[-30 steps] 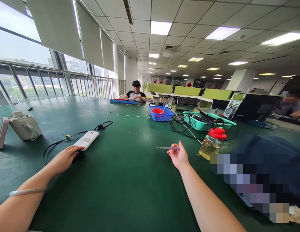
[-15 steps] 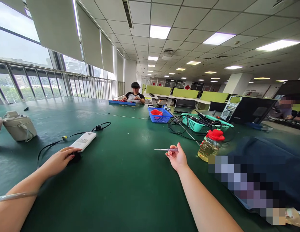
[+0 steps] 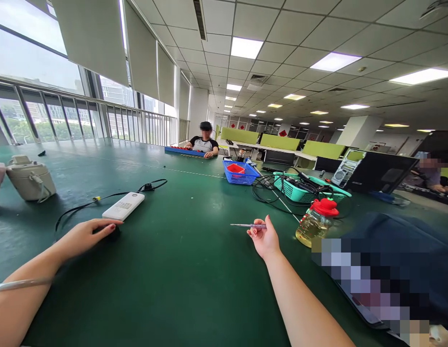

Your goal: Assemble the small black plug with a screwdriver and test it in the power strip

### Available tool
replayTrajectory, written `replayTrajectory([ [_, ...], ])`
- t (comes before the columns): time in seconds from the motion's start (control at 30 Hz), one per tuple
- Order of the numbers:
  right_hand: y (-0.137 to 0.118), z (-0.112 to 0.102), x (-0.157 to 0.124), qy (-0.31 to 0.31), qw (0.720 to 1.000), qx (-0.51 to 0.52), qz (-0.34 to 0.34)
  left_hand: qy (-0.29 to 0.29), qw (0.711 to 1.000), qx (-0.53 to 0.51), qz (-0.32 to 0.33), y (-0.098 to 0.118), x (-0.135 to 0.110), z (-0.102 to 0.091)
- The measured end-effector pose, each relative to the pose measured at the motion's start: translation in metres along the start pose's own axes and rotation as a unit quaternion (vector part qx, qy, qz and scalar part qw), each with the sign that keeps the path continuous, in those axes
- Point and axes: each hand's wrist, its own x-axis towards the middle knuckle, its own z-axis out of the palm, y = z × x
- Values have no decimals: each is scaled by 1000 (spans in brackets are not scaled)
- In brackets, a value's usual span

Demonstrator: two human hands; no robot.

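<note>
From the head view we've got the right hand (image 3: pixel 264 237) pinching a thin screwdriver (image 3: pixel 247 225) just above the green table (image 3: pixel 195 270), its long axis level and the tip pointing left, while the left hand (image 3: pixel 87 233) lies cupped over a small black plug (image 3: pixel 113 233) beside the white power strip (image 3: pixel 123 206). A bottle (image 3: pixel 314 222), two baskets (image 3: pixel 241 172) and windows ring this open office. Since half a second ago both hands have barely shifted; only our view has tilted.

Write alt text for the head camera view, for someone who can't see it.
Over a green table, the right hand holds a thin screwdriver while the left hand covers a small black object near a white power strip.
</note>
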Motion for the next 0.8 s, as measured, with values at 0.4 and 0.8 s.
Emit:
replayTrajectory([
  [0.4, 1, -1, 1, -2, 1000, 1, -7, 8, 983, 147, -107, -8, 1, -4],
  [0.8, 0, 1, 2, -14, 1000, -10, -8, 23, 993, 112, -20, -37, 4, 6],
])
